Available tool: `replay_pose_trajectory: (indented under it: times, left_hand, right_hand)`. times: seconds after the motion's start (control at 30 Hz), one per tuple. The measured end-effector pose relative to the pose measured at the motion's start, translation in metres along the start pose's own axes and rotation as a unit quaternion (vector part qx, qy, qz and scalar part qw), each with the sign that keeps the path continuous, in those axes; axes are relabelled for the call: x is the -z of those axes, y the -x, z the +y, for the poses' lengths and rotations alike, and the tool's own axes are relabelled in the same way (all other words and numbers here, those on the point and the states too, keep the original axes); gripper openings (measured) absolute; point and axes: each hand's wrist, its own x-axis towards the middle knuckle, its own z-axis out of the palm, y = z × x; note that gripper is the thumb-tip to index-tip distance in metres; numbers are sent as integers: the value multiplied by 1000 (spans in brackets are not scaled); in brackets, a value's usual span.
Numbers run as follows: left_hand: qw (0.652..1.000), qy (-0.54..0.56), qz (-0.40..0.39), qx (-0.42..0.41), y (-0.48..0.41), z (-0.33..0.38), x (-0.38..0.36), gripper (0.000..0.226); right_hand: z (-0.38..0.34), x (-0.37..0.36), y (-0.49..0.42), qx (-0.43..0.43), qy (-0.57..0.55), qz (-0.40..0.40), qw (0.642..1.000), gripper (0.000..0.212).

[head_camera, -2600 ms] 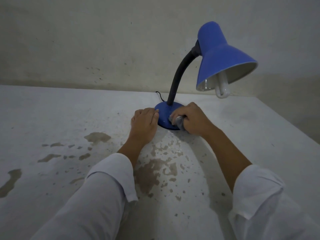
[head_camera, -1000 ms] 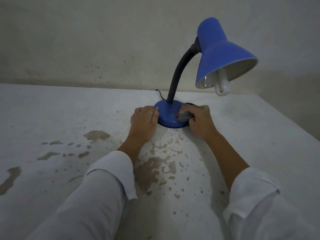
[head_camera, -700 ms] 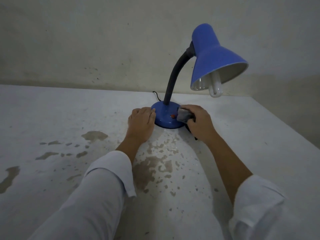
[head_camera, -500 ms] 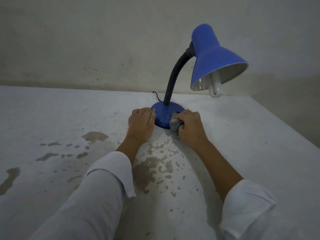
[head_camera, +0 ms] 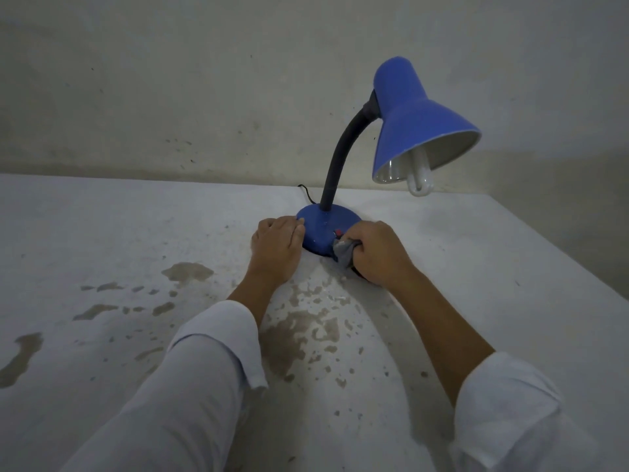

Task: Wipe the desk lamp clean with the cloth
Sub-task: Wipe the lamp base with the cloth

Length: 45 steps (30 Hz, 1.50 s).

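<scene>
Head view: my right hand [head_camera: 377, 255] bunches the gray cloth [head_camera: 343, 253] against the lamp [head_camera: 320, 229] base's front right edge on the table [head_camera: 102, 233]; my left hand [head_camera: 277, 245] lies flat, fingers together, against its left side.

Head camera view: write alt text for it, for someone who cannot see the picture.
A person's right hand presses a bunched grey cloth against the near edge of a blue desk lamp's round base, while the left hand rests flat against the base's left side. The lamp stands on a stained white table by a wall.
</scene>
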Motion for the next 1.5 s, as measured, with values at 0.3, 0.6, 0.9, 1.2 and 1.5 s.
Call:
replay_pose_trajectory:
  times: [0.3,0.6,0.9,1.2,1.5]
  left_hand:
    - [997,60,31,-46,3,0,6,45]
    - [964,262,28,-39,45,30,31,31]
    - [898,433,-48,55,49,50,40,25]
    - [959,273,26,75,10,33,52,46]
    - [977,42,-55,-204,-37,39,24,37]
  right_hand:
    - [-6,-13,12,25,-30,-31,999,43]
    - [-36,12,32,-38,-218,58,974,22]
    - [-60,7,33,-46,-333,13,942,26]
    - [4,3,14,-103,-187,71,974,31]
    - [35,-21,-6,-75,-36,-38,996,53]
